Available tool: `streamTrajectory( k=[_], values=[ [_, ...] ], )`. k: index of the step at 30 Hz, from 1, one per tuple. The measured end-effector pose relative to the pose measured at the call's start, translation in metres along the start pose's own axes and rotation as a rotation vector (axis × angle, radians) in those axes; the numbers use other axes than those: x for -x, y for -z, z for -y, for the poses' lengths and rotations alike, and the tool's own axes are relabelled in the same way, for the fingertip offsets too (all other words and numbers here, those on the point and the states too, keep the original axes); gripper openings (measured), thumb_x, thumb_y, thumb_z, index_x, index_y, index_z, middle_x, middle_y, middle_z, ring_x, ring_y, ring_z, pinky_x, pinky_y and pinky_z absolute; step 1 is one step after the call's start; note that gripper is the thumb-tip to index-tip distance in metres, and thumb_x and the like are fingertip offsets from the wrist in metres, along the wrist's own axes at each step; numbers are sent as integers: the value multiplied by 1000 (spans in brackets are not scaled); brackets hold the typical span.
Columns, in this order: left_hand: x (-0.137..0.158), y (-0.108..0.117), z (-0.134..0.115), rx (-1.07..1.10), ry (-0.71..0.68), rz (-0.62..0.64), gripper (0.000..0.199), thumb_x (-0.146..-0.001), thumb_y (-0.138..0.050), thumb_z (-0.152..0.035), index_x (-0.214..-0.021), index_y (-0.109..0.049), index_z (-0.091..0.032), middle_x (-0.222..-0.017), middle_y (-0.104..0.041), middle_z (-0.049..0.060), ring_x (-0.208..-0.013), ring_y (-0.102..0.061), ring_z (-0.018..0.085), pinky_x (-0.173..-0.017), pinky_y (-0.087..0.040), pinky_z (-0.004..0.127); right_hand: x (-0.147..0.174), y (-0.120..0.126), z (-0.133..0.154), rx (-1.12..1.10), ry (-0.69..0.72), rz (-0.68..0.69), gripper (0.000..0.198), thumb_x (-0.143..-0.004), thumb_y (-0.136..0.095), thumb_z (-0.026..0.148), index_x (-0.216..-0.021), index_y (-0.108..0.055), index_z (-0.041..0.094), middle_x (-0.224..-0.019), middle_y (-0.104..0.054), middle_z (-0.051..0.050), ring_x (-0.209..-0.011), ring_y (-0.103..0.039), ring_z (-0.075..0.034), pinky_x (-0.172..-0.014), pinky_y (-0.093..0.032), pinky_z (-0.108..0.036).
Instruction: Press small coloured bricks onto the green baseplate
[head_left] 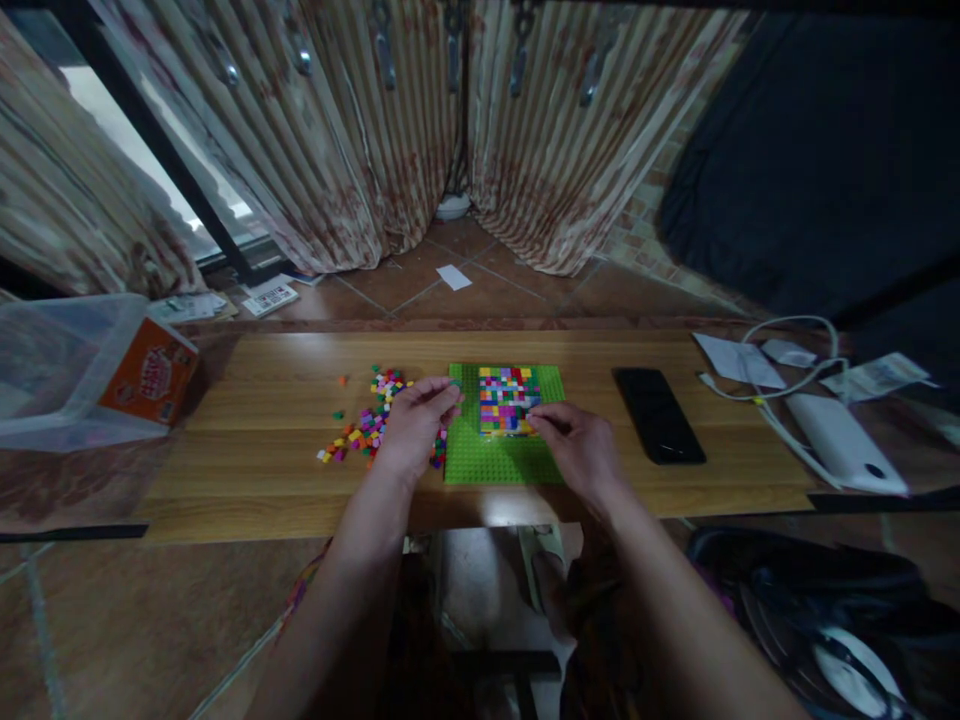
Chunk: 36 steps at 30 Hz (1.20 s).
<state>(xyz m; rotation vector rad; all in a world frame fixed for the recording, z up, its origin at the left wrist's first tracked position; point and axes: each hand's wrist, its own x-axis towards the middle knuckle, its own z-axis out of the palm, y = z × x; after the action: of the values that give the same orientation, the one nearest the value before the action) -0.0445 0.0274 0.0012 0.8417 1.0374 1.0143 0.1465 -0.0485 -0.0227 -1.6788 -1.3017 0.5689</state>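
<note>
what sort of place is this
Probably a room in a home: patterned curtains hang beside a window, the floor is tiled, and a wooden table holds loose toy bricks and a green baseplate.

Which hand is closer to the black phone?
Right. The right hand is just left of the phone; the left hand is farther off, by the left edge of the green baseplate.
</note>
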Motion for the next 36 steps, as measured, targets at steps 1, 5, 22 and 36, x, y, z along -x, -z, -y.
streamTrajectory(
  k=[1, 5, 22, 36],
  values=[
    [0, 0, 0, -4, 2, 4, 29, -58, -83, -31, -75, -66, -14, -67, -64, 0, -53, -53, 7, -48, -36, 19, 1, -1, 0, 54, 23, 15, 16, -81, -62, 33, -79, -73, 23, -84, -74, -3, -77, -66, -19, -75, -49, -32],
    [3, -3, 2, -24, 12, 45, 30, -58, -83, -32, -75, -67, -14, -65, -64, 0, -53, -52, 7, -49, -36, 19, 1, -7, 3, 225, 101, 54, 18, -85, -57, 29, -82, -73, 23, -85, -74, -3, -78, -67, -19, -74, -49, -32],
    [4, -4, 4, -24, 1, 35, 23, -61, -80, -27, -75, -68, -14, -67, -66, 1, -54, -54, 7, -52, -39, 20, 0, -12, 3, 55, -44, -18, 19, -78, -64, 30, -89, -74, 19, -89, -76, -7, -80, -71, -22, -76, -54, -36],
    [3, -5, 7, -80, -11, 64, 17, -64, -75, -26, -73, -66, -15, -61, -61, -3, -53, -51, 7, -53, -39, 20, -7, -21, -10, -127, -154, -65, 20, -69, -70, 30, -85, -71, 17, -83, -75, -7, -76, -69, -21, -76, -53, -36]
  ],
)
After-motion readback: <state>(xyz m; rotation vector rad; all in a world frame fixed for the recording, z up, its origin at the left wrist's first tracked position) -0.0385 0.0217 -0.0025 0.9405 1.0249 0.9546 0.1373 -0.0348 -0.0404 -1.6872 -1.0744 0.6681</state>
